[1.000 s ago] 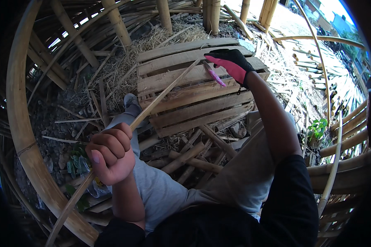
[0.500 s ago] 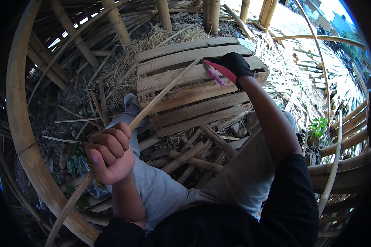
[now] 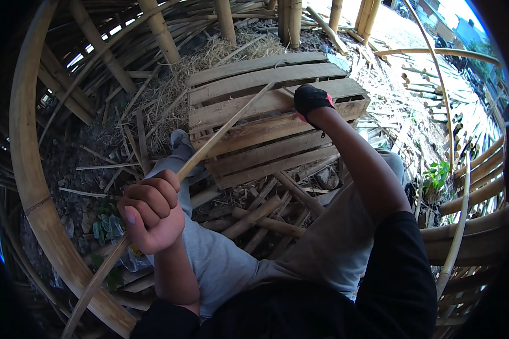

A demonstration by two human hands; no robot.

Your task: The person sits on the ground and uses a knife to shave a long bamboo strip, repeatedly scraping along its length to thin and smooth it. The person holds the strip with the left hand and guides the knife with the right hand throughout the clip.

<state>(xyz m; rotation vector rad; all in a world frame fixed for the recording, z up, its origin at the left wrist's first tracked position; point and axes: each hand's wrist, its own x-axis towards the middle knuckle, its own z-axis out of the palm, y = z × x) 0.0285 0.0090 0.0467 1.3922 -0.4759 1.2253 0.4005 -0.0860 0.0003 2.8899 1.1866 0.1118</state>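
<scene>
- Your left hand (image 3: 151, 210) is fisted tight round a long bamboo strip (image 3: 220, 133); its long axis runs diagonally from lower left up to upper right, over the wooden pallet (image 3: 254, 85)
- Your gloved right hand (image 3: 311, 101) rests on the pallet near the strip's far end; whether it grips anything I cannot tell

Your right hand (image 3: 312, 101) wears a black glove with what looks like a red edge. The bamboo strip (image 3: 209, 144) is pale tan, the wooden pallet (image 3: 266, 121) weathered brown-grey, your trousers (image 3: 220, 265) light grey, sleeves (image 3: 401, 271) black.
</scene>
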